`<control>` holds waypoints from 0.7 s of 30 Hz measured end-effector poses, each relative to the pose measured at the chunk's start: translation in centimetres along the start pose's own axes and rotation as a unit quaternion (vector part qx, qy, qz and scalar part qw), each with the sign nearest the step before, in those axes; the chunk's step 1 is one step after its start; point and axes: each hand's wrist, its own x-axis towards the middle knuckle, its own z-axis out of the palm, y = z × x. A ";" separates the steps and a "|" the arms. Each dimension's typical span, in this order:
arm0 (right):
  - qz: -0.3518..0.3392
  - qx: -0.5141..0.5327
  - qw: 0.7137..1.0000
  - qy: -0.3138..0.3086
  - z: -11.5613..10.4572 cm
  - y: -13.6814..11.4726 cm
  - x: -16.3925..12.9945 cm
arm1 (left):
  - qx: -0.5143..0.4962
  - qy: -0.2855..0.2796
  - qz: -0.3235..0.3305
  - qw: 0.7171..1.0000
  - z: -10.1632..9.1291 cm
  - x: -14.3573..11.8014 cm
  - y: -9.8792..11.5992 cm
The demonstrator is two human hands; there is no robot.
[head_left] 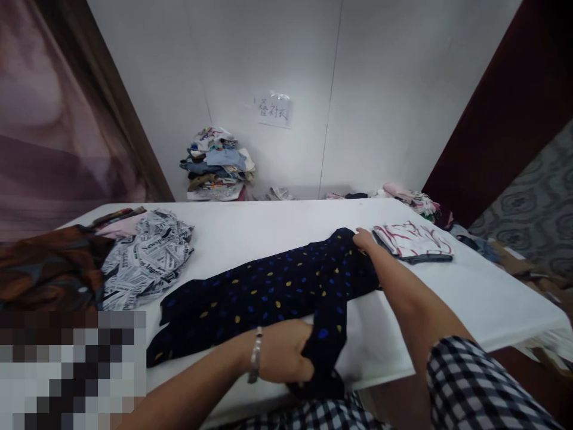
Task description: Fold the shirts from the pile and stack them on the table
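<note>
A dark navy shirt (pixel 268 286) with small blue and yellow leaf-like spots lies stretched lengthwise across the white table. My left hand (pixel 286 352), with a bracelet at the wrist, is closed around a sleeve-like part of it near the front edge. That part hangs down toward my body, its end bunched. At the shirt's far right end, my right hand (pixel 364 240) grips the cloth by its upper edge; some of its fingers are hidden. Just right of that hand sits a folded white garment (pixel 416 240) with red marks, lying on something grey.
On the table's left lie a crumpled newspaper-print garment (pixel 150 260) and a brown patterned one (pixel 49 269). A tall pile of clothes (pixel 218 164) stands behind the table by the wall. More clothes (pixel 412 200) lie beyond the back right edge. A paper sign (pixel 274 110) hangs above.
</note>
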 end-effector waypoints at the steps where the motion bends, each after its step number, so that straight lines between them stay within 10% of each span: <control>1: 0.010 0.034 0.999 -0.009 -0.9 0.8 0.1 | -0.052 0.007 -0.020 0.998 -1.0 -0.9 -0.8; 8: 0.050 0.210 0.972 -0.094 -3.0 4.4 -0.5 | -0.275 0.100 -0.111 0.950 -7.4 -7.6 -5.9; 12: 0.043 0.255 0.956 -0.136 -2.3 4.1 -0.6 | -0.326 0.257 -0.118 0.902 -11.1 -9.5 -7.9; 17: 0.038 0.285 0.949 -0.131 -1.4 2.5 0.8 | -0.127 0.435 -0.231 0.861 -17.0 -7.8 -12.8; 21: 0.028 0.248 0.963 -0.100 -0.2 1.5 1.7 | 0.046 0.452 -0.322 0.831 -19.4 -6.5 -16.2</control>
